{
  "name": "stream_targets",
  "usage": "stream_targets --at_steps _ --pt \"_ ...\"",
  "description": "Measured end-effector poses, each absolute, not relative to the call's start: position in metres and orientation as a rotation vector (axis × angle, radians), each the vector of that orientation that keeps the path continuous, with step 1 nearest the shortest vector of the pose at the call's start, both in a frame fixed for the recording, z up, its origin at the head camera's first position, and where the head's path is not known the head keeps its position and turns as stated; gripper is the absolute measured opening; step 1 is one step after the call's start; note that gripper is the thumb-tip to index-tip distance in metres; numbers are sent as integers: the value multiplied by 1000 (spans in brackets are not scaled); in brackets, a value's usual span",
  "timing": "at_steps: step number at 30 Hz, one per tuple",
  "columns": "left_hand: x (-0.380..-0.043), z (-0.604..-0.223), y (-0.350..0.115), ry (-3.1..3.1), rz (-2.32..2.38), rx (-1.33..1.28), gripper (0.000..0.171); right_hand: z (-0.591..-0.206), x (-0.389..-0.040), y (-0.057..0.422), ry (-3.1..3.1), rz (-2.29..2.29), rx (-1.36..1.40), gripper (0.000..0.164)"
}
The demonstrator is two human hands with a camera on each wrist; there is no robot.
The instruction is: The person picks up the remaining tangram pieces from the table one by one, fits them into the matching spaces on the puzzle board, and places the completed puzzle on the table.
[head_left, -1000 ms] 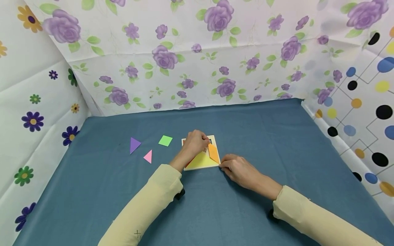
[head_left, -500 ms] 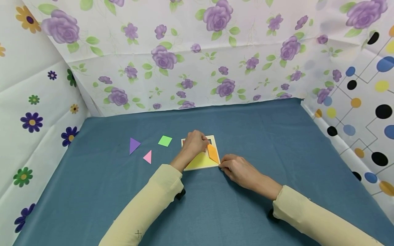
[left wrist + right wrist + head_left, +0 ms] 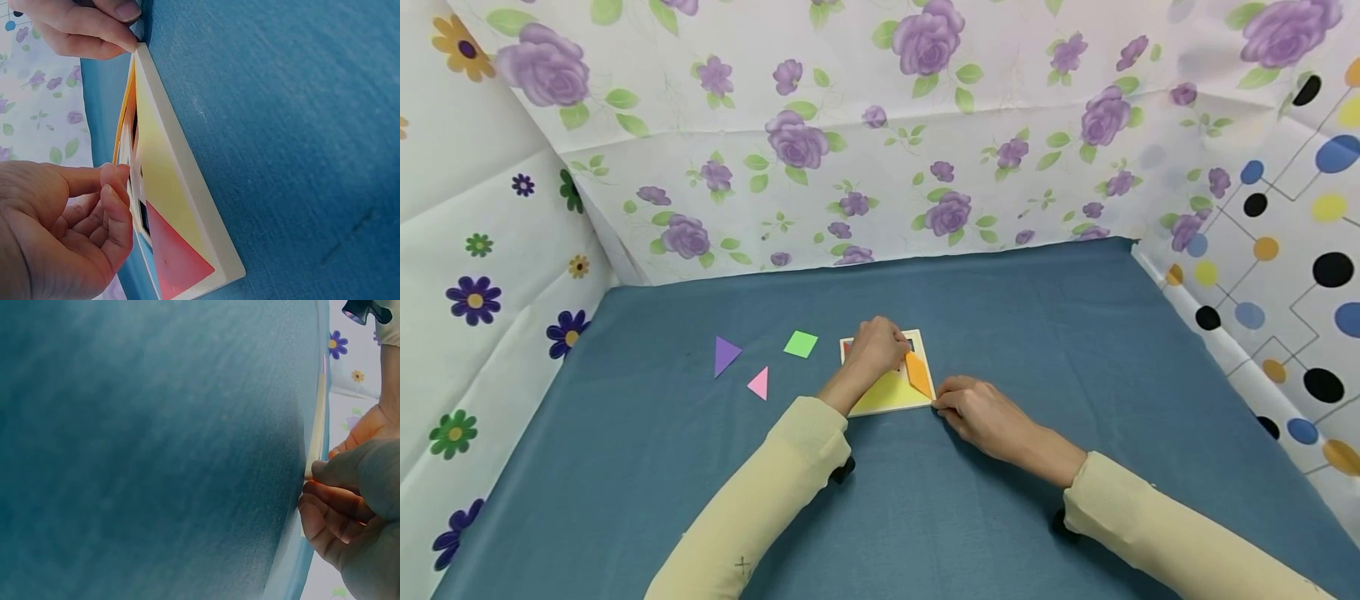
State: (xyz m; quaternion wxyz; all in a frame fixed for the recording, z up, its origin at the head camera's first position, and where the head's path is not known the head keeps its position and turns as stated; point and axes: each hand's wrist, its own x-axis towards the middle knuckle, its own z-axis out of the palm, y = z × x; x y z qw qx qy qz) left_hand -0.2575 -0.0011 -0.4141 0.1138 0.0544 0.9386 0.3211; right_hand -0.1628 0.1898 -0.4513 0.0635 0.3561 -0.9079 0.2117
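A white-framed tangram board (image 3: 891, 410) lies on the blue cloth. My left hand (image 3: 872, 350) reaches over it and hides its middle. Its thumb and index finger pinch the upper end of an orange parallelogram (image 3: 918, 375), which sits slightly raised along the board's right side. A yellow triangle (image 3: 887, 393) fills the board's near part. In the left wrist view a red triangle (image 3: 178, 256) lies beside it, with a sliver of blue (image 3: 149, 262) and dark gaps in the tray. My right hand (image 3: 977, 412) holds the board's near right corner between thumb and fingers.
Left of the board lie a green diamond-shaped piece (image 3: 801, 343), a pink triangle (image 3: 759, 383) and a purple triangle (image 3: 726, 357). Blue cloth (image 3: 1037, 333) covers the table. Patterned sheets (image 3: 850, 125) rise at the back and both sides.
The hands stay almost in place. My left forearm has shifted slightly to the right, and the red edge beside the yellow triangle is now covered in the head view.
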Motion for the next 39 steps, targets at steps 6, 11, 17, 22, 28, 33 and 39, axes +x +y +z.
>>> stream_targets --at_steps 6,11,17,22,28,33,39 --pt "-258 -413 0 2742 931 152 18 -450 -163 189 -2745 632 1080 14" --pt "-258 -414 0 2748 927 144 16 -449 -163 189 -2743 623 1084 15" --pt "-259 -414 2 2741 919 143 15 -449 -163 189 -2739 627 1086 14" --pt "-259 -413 3 2733 905 141 14 -450 -163 190 -2724 633 1092 14" --pt "-260 -413 4 2746 885 141 13 -451 -164 190 -2721 639 1102 15" --pt "-261 -413 5 2747 891 133 13 -450 -164 191 -2726 641 1104 15" --pt "-260 -413 5 2768 891 147 13 -450 -164 191 -2722 642 1108 15"
